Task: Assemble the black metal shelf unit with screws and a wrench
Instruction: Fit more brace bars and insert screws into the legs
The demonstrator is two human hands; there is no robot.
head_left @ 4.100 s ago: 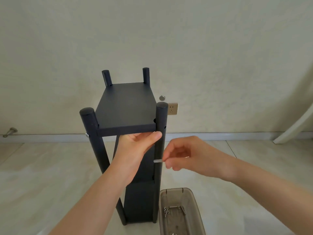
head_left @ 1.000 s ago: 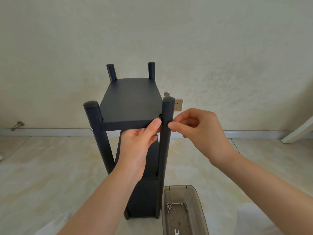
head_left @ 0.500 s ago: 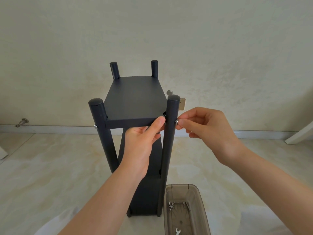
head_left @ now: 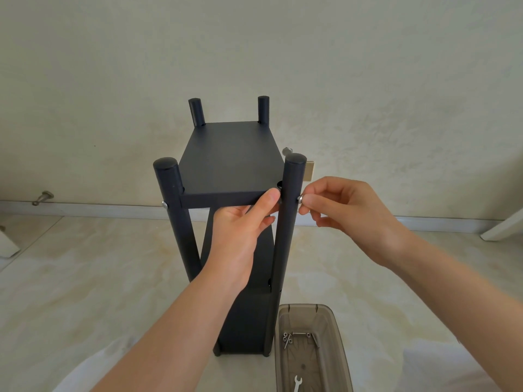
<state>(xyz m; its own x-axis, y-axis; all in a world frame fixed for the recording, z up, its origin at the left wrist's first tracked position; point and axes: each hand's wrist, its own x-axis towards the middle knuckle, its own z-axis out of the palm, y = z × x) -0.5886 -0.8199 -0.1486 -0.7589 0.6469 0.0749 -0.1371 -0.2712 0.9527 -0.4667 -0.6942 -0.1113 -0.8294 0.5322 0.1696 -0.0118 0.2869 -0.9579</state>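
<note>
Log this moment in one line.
step: fitting screw into post | left hand: grips shelf edge | right hand: pinches screw | wrench: in tray

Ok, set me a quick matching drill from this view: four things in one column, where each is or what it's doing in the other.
Column 1
1. tray
2. wrench
3. left hand
4. right hand

Column 2
A. pinches the screw on the front right post
B. stands on the floor, right of the unit
C. grips the top shelf at its front edge
D. lies in the tray's near end

Pairs: 1-B, 2-D, 3-C, 4-A
</note>
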